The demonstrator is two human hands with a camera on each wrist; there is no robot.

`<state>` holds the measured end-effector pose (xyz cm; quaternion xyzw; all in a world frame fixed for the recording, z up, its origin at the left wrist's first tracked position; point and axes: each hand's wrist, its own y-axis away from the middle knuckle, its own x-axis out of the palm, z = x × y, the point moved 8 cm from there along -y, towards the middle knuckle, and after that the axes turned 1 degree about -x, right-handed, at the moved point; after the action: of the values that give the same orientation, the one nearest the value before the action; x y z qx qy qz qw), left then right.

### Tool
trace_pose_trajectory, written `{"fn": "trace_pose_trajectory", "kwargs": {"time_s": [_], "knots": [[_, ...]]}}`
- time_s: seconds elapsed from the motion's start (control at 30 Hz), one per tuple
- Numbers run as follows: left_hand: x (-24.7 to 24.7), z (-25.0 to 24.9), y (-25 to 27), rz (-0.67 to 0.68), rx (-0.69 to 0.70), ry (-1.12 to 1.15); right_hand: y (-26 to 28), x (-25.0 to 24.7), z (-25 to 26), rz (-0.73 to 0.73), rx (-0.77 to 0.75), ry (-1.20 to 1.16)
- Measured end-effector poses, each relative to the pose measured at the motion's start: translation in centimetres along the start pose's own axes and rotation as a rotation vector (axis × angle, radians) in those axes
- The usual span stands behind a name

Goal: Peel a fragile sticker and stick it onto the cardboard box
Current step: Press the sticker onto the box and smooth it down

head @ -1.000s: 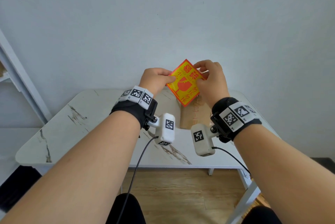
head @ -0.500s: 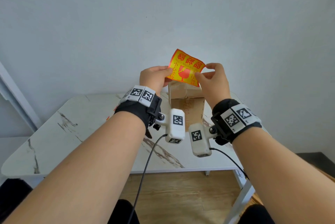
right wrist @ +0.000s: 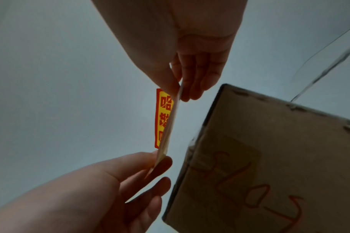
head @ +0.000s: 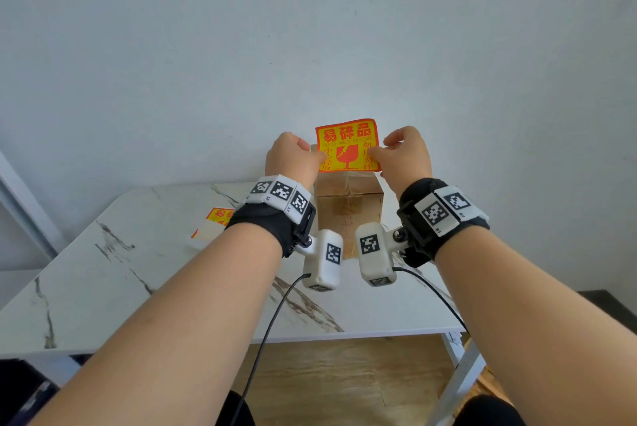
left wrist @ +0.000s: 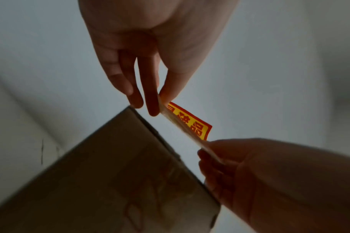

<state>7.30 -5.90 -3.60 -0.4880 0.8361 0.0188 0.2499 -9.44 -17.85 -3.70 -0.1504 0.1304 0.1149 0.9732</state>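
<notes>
Sticker held up over the box, one hand on each side edge.

Head view: left hand (head: pixel 293 158) and right hand (head: pixel 406 155) each pinch a side edge of the sticker (head: pixel 348 146), printed face toward the camera. Box (head: pixel 348 205) sits on the surface (head: pixel 138 274) directly below and just beyond both hands, about equally near each. Reads "易碎品", "FRAGILE HANDLE WITH CARE", broken-glass mark. Sticker sheet (head: pixel 215 222) lies left of the left hand.
Left wrist view: thumb and fingers (left wrist: pixel 152 97) grip the sticker edge; box top edge close beneath, not touching.
Right wrist view: same pinch; box shows orange handwriting, unreadable.
</notes>
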Motion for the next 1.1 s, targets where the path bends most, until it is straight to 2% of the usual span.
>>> {"fn": "trace_pose_trajectory", "kwargs": {"time_s": [0.1,0.23,0.5,0.83,1.1], "knots": [[-0.3,-0.5,0.0,-0.038,0.064,-0.135,-0.3,0.8,-0.1,0.025,0.01,0.031],[-0.1,0.0,-0.4,-0.015,0.042,-0.155,-0.8,1.5,-0.4,0.058,0.002,0.091],[1.2,1.4,-0.9,0.081,-0.035,-0.017,-1.6,1.9,-0.6,0.089,-0.033,0.256],[2.0,1.9,-0.6,0.092,-0.058,0.018,-1.7,2.1,-1.2,0.124,-0.034,0.266],[2.6,2.6,-0.7,0.153,-0.145,0.212,-2.2,2.0,-0.9,0.151,-0.052,0.319]]}}
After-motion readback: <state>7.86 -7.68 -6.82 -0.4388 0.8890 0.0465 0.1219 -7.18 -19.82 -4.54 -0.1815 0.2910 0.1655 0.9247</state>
